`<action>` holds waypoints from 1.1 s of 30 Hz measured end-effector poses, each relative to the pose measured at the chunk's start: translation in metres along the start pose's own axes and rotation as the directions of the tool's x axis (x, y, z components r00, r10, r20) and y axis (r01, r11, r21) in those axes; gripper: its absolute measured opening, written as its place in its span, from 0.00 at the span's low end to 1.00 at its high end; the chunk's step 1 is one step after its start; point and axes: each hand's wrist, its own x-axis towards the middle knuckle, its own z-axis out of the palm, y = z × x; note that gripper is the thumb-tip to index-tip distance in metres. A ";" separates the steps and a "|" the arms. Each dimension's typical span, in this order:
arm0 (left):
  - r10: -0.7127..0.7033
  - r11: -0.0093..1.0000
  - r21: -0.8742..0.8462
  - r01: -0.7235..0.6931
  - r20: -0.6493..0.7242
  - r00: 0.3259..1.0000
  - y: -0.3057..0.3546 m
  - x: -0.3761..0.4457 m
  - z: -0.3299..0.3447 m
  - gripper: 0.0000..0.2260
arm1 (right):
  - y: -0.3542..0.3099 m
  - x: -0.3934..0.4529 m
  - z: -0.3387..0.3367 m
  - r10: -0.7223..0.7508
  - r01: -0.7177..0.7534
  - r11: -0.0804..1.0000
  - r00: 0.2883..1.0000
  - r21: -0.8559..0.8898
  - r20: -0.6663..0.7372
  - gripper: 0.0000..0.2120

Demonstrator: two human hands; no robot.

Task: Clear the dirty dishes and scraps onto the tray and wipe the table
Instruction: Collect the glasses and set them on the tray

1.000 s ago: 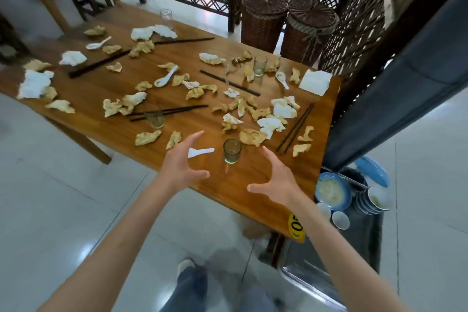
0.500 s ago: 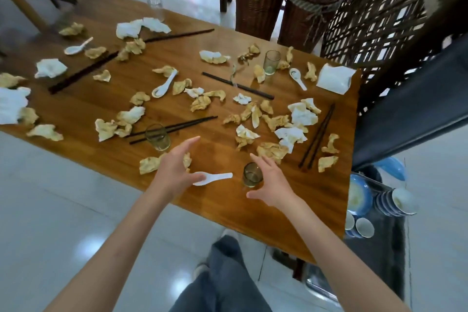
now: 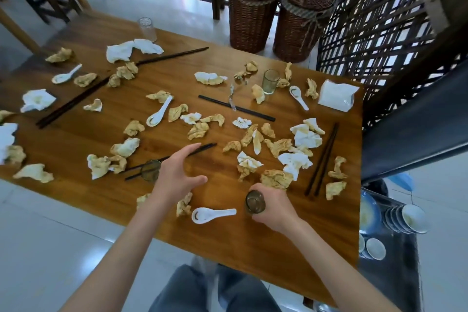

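Note:
My right hand (image 3: 274,206) is wrapped around a small dark glass (image 3: 255,202) near the front edge of the wooden table (image 3: 253,248). A white spoon (image 3: 210,215) lies just left of that glass. My left hand (image 3: 174,175) hovers open above the table, fingers spread, beside a second glass (image 3: 150,170) and a pair of dark chopsticks (image 3: 202,148). Crumpled napkins and yellowish scraps (image 3: 276,178) are scattered over the whole table. At the right edge, the dark tray (image 3: 395,261) holds a blue plate (image 3: 368,213) and stacked small bowls (image 3: 410,218).
More spoons (image 3: 159,112), chopsticks (image 3: 323,159), two further glasses (image 3: 269,81) and a folded white napkin (image 3: 338,95) lie farther back. Two wicker baskets (image 3: 253,7) and a lattice screen stand behind the table. A dark bench (image 3: 417,121) runs along the right.
My right hand has closed around the small dark glass. My left hand moved forward past the white spoon, toward the second glass and chopsticks. The camera moved closer over the table.

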 end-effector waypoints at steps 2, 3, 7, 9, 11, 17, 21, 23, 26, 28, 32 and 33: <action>0.010 1.000 -0.006 -0.010 0.014 1.000 -0.002 0.007 -0.003 0.35 | -0.009 0.005 -0.004 -0.005 0.005 1.000 0.999 0.003 -0.032 0.26; 0.020 1.000 0.001 -0.020 0.020 1.000 -0.004 0.010 -0.006 0.35 | -0.014 0.007 -0.005 -0.006 0.007 1.000 0.999 0.005 -0.050 0.26; 0.089 0.994 0.059 -0.094 0.073 0.993 -0.021 0.021 -0.026 0.34 | -0.042 0.019 -0.005 0.007 -0.006 1.000 0.992 0.013 -0.127 0.26; 0.118 0.986 0.106 -0.130 0.113 0.987 -0.033 0.025 -0.037 0.34 | -0.057 0.025 -0.001 0.029 -0.025 0.999 0.985 0.024 -0.168 0.28; 0.127 0.976 0.156 -0.152 0.159 0.979 -0.047 0.031 -0.050 0.34 | -0.072 0.031 0.006 0.049 -0.041 0.998 0.976 0.042 -0.213 0.29; 0.160 0.933 0.239 -0.269 0.397 0.904 -0.083 0.054 -0.078 0.36 | -0.119 0.046 0.033 0.159 -0.124 0.983 0.942 0.132 -0.296 0.29; 0.211 0.895 0.240 -0.375 0.514 0.832 -0.101 0.062 -0.083 0.36 | -0.145 0.047 0.050 0.233 -0.168 0.964 0.909 0.207 -0.346 0.27; 0.209 0.882 0.248 -0.402 0.559 0.803 -0.108 0.062 -0.081 0.36 | -0.155 0.045 0.056 0.268 -0.188 0.952 0.893 0.242 -0.362 0.27; 0.200 0.869 0.266 -0.416 0.580 0.789 -0.117 0.061 -0.078 0.34 | -0.166 0.040 0.062 0.310 -0.209 0.936 0.870 0.282 -0.384 0.27; 0.211 0.869 0.261 -0.421 0.574 0.792 -0.122 0.061 -0.077 0.34 | -0.171 0.035 0.064 0.331 -0.218 0.928 0.856 0.304 -0.397 0.26; 0.235 0.865 0.249 -0.436 0.567 0.790 -0.127 0.062 -0.077 0.31 | -0.179 0.024 0.068 0.368 -0.232 0.912 0.825 0.337 -0.429 0.25; 0.242 0.863 0.247 -0.440 0.562 0.791 -0.127 0.062 -0.077 0.30 | -0.181 0.021 0.068 0.378 -0.235 0.908 0.817 0.347 -0.435 0.25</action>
